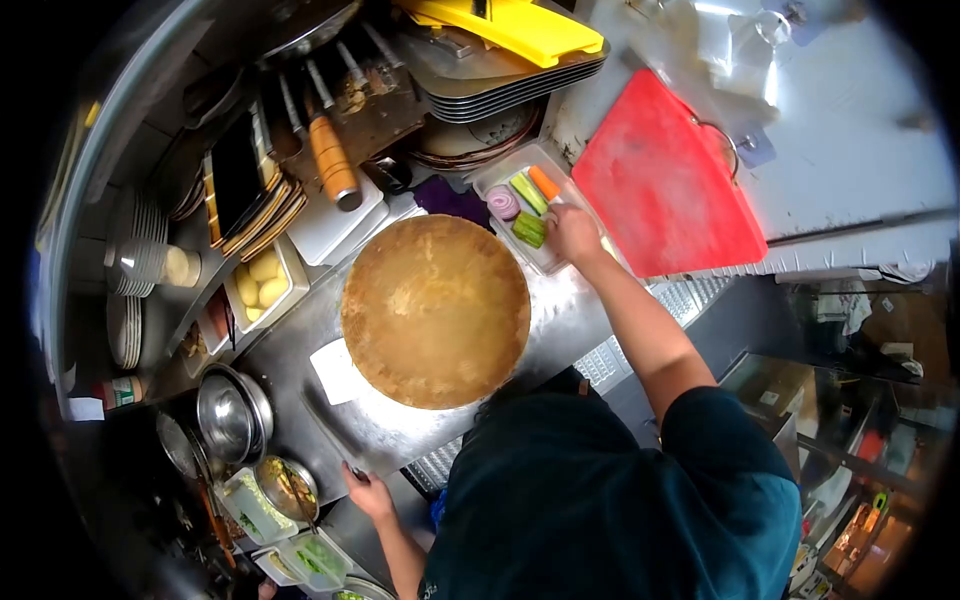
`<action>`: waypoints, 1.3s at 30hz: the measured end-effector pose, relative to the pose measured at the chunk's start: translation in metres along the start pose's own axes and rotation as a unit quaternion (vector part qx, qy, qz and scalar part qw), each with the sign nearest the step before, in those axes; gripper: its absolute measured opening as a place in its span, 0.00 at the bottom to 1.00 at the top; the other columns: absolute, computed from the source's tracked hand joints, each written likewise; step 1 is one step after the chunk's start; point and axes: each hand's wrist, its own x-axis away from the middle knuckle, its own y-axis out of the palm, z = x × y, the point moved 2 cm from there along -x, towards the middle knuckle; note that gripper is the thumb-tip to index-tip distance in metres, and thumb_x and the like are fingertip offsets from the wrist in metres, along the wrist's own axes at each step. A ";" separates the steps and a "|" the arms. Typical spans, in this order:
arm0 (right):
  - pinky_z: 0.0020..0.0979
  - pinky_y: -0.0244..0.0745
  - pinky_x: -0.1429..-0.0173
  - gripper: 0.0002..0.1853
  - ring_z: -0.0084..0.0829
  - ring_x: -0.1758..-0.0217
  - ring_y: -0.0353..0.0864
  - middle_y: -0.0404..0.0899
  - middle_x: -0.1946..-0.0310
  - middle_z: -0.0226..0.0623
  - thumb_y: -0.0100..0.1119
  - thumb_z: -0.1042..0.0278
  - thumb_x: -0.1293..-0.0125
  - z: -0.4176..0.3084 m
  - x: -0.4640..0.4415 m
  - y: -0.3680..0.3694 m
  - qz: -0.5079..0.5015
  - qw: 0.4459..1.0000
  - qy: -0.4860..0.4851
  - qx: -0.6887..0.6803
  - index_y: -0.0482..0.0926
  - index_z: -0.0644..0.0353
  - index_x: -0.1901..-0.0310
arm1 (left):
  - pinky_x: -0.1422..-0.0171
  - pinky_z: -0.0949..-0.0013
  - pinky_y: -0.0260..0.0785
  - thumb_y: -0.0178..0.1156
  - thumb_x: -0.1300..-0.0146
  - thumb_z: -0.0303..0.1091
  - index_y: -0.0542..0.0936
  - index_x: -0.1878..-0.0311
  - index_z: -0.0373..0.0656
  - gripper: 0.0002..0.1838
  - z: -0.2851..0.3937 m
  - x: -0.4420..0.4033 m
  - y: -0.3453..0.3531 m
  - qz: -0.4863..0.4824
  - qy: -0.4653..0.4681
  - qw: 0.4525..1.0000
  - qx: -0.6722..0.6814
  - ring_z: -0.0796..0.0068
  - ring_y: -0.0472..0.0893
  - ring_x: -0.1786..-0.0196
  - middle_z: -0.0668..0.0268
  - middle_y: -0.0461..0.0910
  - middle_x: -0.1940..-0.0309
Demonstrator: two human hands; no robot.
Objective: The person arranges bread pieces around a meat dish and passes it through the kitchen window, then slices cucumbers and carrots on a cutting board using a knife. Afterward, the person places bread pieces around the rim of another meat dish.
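Note:
A knife (332,428) lies along the front left of the steel counter, its handle in my closed left hand (369,492). My right hand (572,234) reaches into a white tray (546,262), its fingers curled down and partly hidden; what they hold cannot be made out. Beside those fingers are a green cucumber piece (529,229), a paler green piece (528,193) and a carrot piece (544,182). A purple onion piece (502,203) sits at the tray's left. The round wooden chopping board (436,312) is between my hands, touched by neither.
White paper (338,372) lies partly under the board. A red cutting board (665,180) is right of the tray. Metal bowls (226,415) and food containers (256,508) line the lower left. A wooden-handled tool (331,156) and potatoes (262,277) are at the upper left.

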 end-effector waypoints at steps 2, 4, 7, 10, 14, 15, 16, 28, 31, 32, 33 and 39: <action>0.50 0.84 0.44 0.10 0.56 0.52 0.88 0.87 0.54 0.55 0.64 0.71 0.35 0.008 -0.031 0.021 -0.031 0.999 -0.011 0.016 0.85 0.63 0.54 | 0.59 0.61 0.79 0.63 0.33 0.25 0.63 0.18 0.36 0.39 0.035 0.053 -0.024 0.017 -0.045 0.996 0.080 0.66 0.82 0.69 0.59 0.83 0.65; 0.49 0.85 0.47 0.07 0.55 0.53 0.89 0.87 0.55 0.54 0.63 0.72 0.35 0.011 -0.055 0.045 -0.062 0.997 -0.020 0.037 0.84 0.63 0.57 | 0.71 0.72 0.72 0.63 0.26 0.27 0.65 0.21 0.38 0.33 0.098 0.098 -0.036 0.030 -0.106 0.942 0.316 0.83 0.74 0.74 0.71 0.76 0.72; 0.45 0.87 0.49 0.11 0.48 0.51 0.91 0.89 0.53 0.51 0.57 0.73 0.31 0.006 -0.073 0.064 -0.105 0.982 -0.032 0.154 0.83 0.65 0.50 | 0.72 0.75 0.70 0.62 0.21 0.31 0.71 0.31 0.36 0.21 0.173 0.135 -0.040 0.022 -0.114 0.904 0.411 0.84 0.73 0.75 0.72 0.76 0.73; 0.42 0.88 0.49 0.12 0.45 0.50 0.92 0.90 0.53 0.50 0.55 0.73 0.29 0.006 -0.087 0.079 -0.087 0.979 -0.030 0.180 0.82 0.66 0.48 | 0.77 0.76 0.62 0.62 0.21 0.33 0.73 0.36 0.38 0.17 0.205 0.142 -0.010 -0.067 -0.063 0.919 0.385 0.84 0.71 0.78 0.73 0.76 0.73; 0.41 0.88 0.48 0.12 0.45 0.50 0.93 0.90 0.55 0.52 0.53 0.74 0.27 -0.001 -0.093 0.084 -0.104 0.981 0.023 0.162 0.82 0.66 0.48 | 0.74 0.75 0.63 0.61 0.22 0.29 0.74 0.27 0.41 0.23 0.259 0.128 0.010 -0.209 -0.018 0.944 0.253 0.86 0.71 0.78 0.74 0.74 0.78; 0.42 0.88 0.48 0.12 0.46 0.51 0.93 0.90 0.56 0.52 0.54 0.72 0.27 0.000 -0.096 0.084 -0.102 0.983 0.024 0.151 0.82 0.66 0.49 | 0.74 0.74 0.65 0.61 0.22 0.29 0.75 0.28 0.40 0.22 0.269 0.126 0.004 -0.205 -0.023 0.950 0.236 0.86 0.72 0.77 0.73 0.75 0.77; 0.42 0.88 0.48 0.12 0.46 0.51 0.92 0.91 0.57 0.53 0.55 0.71 0.28 0.001 -0.098 0.084 -0.098 0.985 0.026 0.141 0.82 0.66 0.49 | 0.73 0.73 0.66 0.61 0.23 0.28 0.76 0.30 0.40 0.21 0.274 0.124 0.001 -0.202 -0.027 0.954 0.218 0.85 0.73 0.77 0.72 0.76 0.77; 0.41 0.85 0.48 0.23 0.44 0.51 0.88 0.88 0.49 0.35 0.69 0.69 0.43 -0.071 0.026 -0.024 -0.088 0.944 -0.300 -0.104 0.85 0.57 0.43 | 0.47 0.43 0.78 0.56 0.30 0.23 0.47 0.12 0.48 0.46 0.286 0.096 -0.013 -0.150 0.173 0.973 0.027 0.35 0.86 0.52 0.37 0.85 0.55; 0.36 0.82 0.44 0.24 0.36 0.45 0.81 0.84 0.43 0.29 0.69 0.71 0.46 -0.108 0.083 0.001 -0.190 0.824 -0.532 -0.047 0.85 0.53 0.44 | 0.49 0.47 0.79 0.59 0.27 0.24 0.52 0.13 0.50 0.44 0.277 0.087 -0.010 -0.154 0.183 0.970 0.048 0.37 0.87 0.55 0.40 0.87 0.58; 0.37 0.81 0.42 0.23 0.37 0.44 0.80 0.83 0.42 0.30 0.69 0.71 0.46 -0.110 0.090 0.010 -0.203 0.812 -0.544 -0.056 0.85 0.53 0.44 | 0.49 0.48 0.80 0.59 0.27 0.24 0.53 0.13 0.50 0.43 0.275 0.085 -0.008 -0.161 0.178 0.968 0.069 0.38 0.88 0.56 0.41 0.87 0.59; 0.37 0.79 0.39 0.23 0.37 0.42 0.80 0.83 0.41 0.31 0.69 0.71 0.45 -0.112 0.096 0.016 -0.216 0.801 -0.555 -0.063 0.85 0.54 0.45 | 0.53 0.49 0.80 0.59 0.26 0.25 0.54 0.13 0.50 0.42 0.278 0.085 -0.009 -0.147 0.190 0.969 0.057 0.41 0.88 0.59 0.45 0.88 0.62; 0.43 0.73 0.34 0.16 0.44 0.38 0.76 0.80 0.45 0.39 0.67 0.68 0.40 -0.103 0.121 0.011 -0.155 0.832 -0.519 -0.121 0.83 0.58 0.49 | 0.62 0.49 0.81 0.61 0.35 0.23 0.63 0.16 0.54 0.43 0.303 0.115 -0.032 -0.121 0.279 0.951 -0.050 0.50 0.86 0.70 0.52 0.84 0.68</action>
